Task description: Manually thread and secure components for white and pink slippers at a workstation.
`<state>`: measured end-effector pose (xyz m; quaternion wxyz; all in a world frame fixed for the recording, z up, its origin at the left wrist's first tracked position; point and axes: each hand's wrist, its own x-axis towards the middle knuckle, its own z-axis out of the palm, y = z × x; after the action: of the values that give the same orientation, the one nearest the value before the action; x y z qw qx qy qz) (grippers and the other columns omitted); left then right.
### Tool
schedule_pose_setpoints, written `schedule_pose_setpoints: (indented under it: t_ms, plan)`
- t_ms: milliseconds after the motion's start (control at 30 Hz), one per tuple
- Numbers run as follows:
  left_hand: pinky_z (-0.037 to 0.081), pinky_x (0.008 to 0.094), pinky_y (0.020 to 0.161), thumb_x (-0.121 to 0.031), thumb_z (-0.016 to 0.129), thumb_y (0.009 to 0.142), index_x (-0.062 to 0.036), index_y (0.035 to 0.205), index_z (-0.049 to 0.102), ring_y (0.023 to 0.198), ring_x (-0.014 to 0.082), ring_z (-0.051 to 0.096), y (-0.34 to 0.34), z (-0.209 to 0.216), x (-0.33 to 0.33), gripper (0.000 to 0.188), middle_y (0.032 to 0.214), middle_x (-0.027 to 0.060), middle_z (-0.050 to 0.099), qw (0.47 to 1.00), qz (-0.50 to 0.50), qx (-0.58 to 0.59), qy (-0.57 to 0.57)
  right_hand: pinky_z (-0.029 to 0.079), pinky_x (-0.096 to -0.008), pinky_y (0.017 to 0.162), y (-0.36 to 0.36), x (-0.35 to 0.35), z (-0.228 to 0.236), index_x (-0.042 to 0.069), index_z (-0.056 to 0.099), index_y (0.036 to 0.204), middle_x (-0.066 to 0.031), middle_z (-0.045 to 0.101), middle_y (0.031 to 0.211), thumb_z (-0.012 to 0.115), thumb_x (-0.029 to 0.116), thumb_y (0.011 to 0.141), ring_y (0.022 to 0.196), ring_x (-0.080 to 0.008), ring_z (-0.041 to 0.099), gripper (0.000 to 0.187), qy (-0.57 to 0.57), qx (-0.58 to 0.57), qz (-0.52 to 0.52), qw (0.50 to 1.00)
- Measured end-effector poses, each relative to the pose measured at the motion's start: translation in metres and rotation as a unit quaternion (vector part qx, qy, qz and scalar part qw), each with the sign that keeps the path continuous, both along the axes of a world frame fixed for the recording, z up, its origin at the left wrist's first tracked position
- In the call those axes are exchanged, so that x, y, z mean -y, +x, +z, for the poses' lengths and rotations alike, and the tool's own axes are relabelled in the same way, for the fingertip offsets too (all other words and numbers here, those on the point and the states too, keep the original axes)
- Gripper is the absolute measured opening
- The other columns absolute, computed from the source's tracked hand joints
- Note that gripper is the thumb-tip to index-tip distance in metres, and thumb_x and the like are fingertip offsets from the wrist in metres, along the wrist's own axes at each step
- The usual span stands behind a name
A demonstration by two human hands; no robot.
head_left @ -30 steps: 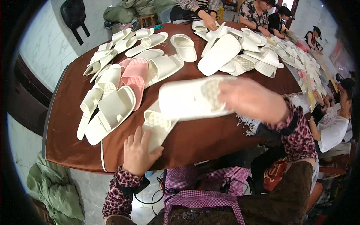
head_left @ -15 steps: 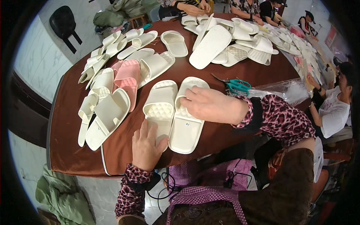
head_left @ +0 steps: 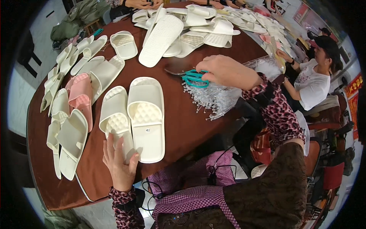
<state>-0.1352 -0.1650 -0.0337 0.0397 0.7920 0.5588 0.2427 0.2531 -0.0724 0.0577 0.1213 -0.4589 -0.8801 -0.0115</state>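
Two cream slippers lie side by side in front of me, toes pointing away: the left slipper (head_left: 114, 108) and the right slipper (head_left: 145, 91), which has a small round sticker on its insole. My left hand (head_left: 121, 162) rests on the heel of the left slipper, fingers stretched and apart, its thumb by the right slipper's edge. Over to the right, my right hand (head_left: 230, 71) has its fingers curled at the teal handles of a pair of scissors (head_left: 194, 81). Beside them spreads a bundle of thin white strings with small tips (head_left: 215, 100), partly under clear plastic.
Cream slippers (head_left: 70, 147) and a pink slipper (head_left: 81, 95) stand at the left of the brown-covered table (head_left: 187, 131). A slipper heap (head_left: 202, 28) lies at the back. A person in a white shirt (head_left: 314, 86) sits at the right; other people's hands show at the far edge.
My right hand has left the right slipper and moved right to the scissors. The view has swung right, bringing the white strings into sight. My left hand stays on the left slipper.
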Motion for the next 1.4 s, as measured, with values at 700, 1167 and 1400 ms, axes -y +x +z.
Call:
schedule_pose_setpoints:
  t_ms: [700, 1167, 1400]
  plan:
    - [0.028, 0.0508, 0.101, -0.045, 0.059, 0.083, -0.0015, 0.120, 0.053, 0.126, 0.0428, 0.035, 0.006, -0.005, -0.001, 0.058, 0.137, 0.0199, 0.041, 0.999, 0.009, 0.003, 0.044, 0.043, -0.0404, 0.081, 0.014, -0.038, -0.036, 0.003, 0.060, 0.096, -0.0098, 0.063, 0.087, 0.057, 0.005, 0.076, 0.089, -0.0301, 0.058, 0.020, 0.123, 0.009, -0.080, 0.989]
    - [0.029, 0.0504, 0.100, -0.045, 0.058, 0.082, -0.0032, 0.120, 0.053, 0.124, 0.0418, 0.037, 0.004, -0.004, -0.001, 0.057, 0.135, 0.0193, 0.043, 0.999, 0.006, 0.009, 0.033, 0.039, -0.0340, 0.080, -0.025, 0.056, -0.043, 0.009, 0.061, 0.079, -0.0060, 0.052, 0.085, 0.059, 0.014, 0.074, 0.089, -0.0235, 0.051, 0.008, 0.052, 0.049, 0.060, 0.996]
    - [0.029, 0.0513, 0.099, -0.046, 0.060, 0.080, -0.0045, 0.120, 0.052, 0.124, 0.0418, 0.037, 0.007, -0.006, 0.002, 0.059, 0.135, 0.0175, 0.043, 0.999, 0.008, 0.002, 0.041, 0.037, -0.0337, 0.076, -0.034, 0.061, -0.047, 0.009, 0.056, 0.078, -0.0053, 0.050, 0.083, 0.062, 0.014, 0.071, 0.086, -0.0226, 0.050, 0.010, 0.049, 0.009, 0.059, 0.997]
